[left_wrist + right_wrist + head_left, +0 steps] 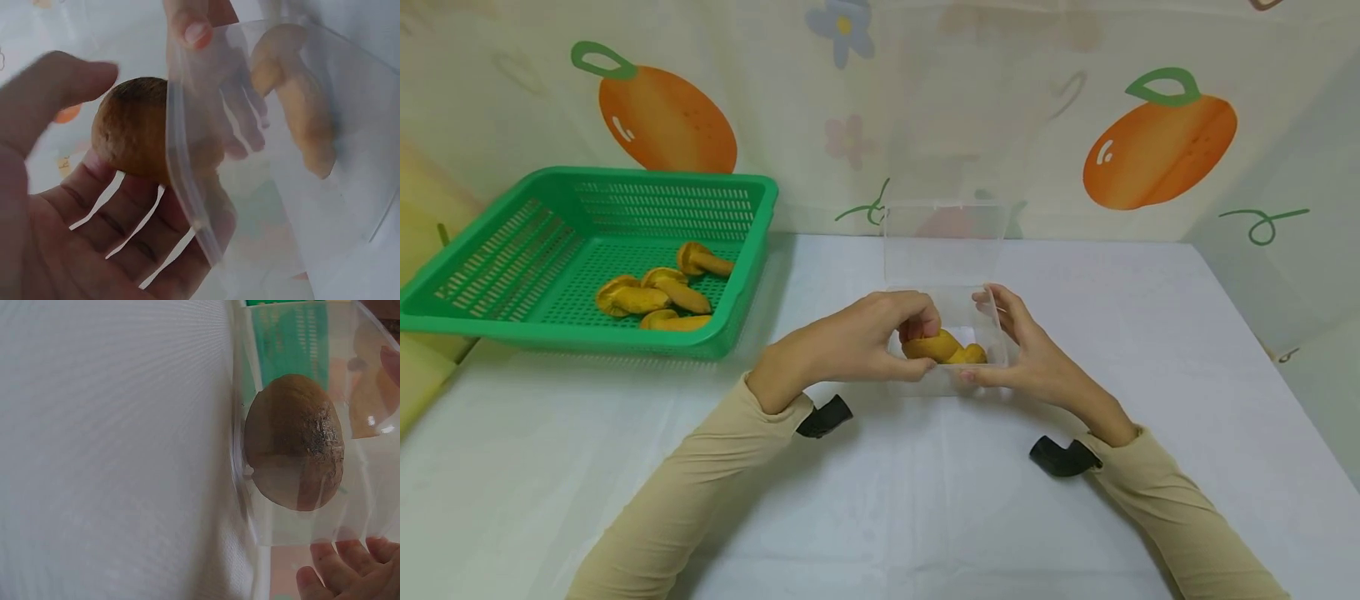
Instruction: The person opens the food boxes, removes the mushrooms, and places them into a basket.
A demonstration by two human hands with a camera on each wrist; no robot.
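Note:
A clear plastic box (958,310) stands on the white table with its hinged lid (943,250) raised at the back. My left hand (868,337) reaches over the box's left side and holds a yellow-brown mushroom (927,346) by its rounded cap (131,128), fingers beneath and thumb close to its edge in the left wrist view. Another mushroom (303,103) lies inside the box, seen through the wall; the right wrist view shows a dark-marked cap (294,444) against the plastic. My right hand (1030,346) grips the box's right side, thumb at the front and fingers behind.
At the left stands a green slotted basket (561,333) with several more mushrooms (640,296) in it. A printed cloth (925,108) hangs behind the white table (917,500). Black wrist mounts (1063,458) stick out from both sleeves.

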